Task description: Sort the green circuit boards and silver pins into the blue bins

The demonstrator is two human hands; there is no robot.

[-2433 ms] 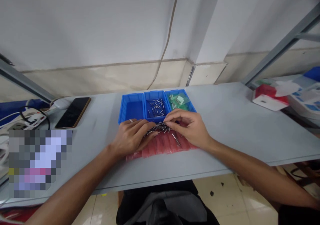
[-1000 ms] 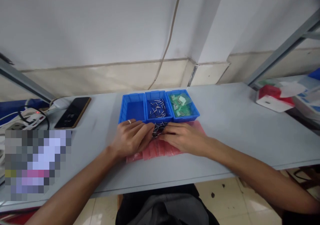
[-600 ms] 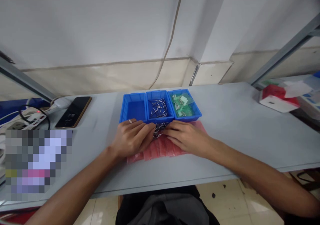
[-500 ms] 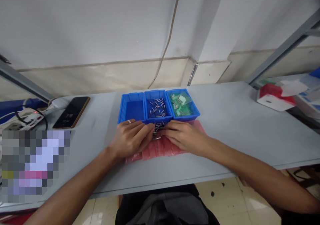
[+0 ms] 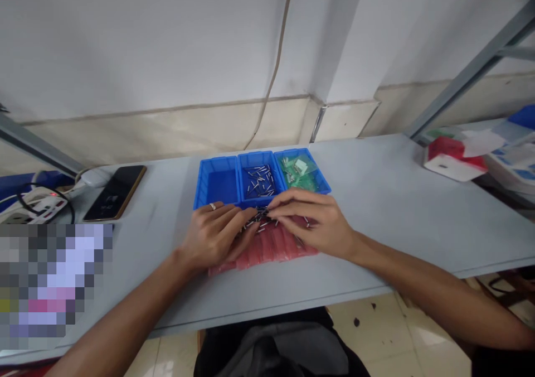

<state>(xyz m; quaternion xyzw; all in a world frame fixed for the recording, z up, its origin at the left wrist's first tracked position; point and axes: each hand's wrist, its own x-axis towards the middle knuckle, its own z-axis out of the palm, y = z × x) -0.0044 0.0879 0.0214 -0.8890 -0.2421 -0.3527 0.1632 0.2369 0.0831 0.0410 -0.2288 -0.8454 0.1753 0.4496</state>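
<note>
A blue tray with three compartments [image 5: 259, 156] sits on the table in front of me. Its left compartment [image 5: 217, 183] shows a bare blue floor, the middle one holds several loose metal pins [image 5: 259, 182], and the right one holds green items in clear bags [image 5: 298, 172]. Just below the tray, a small heap of metal pins [image 5: 257, 222] lies on a stack of pink plastic bags [image 5: 271, 247]. My left hand [image 5: 215, 235], wearing a ring, and my right hand [image 5: 315, 222] reach it from either side, fingertips at the pins.
A phone [image 5: 115, 200] and a power strip [image 5: 39, 205] lie at the far left of the grey table [image 5: 376, 215]. A blurred patch [image 5: 50, 282] covers the lower left. A red and white box [image 5: 453, 162] stands at the right, beside a metal upright [image 5: 463, 73].
My right hand has lifted and moved slightly right, and the fingers of both hands have spread. The pins now lie in a wider scatter on the pink bags. The view has shifted slightly.
</note>
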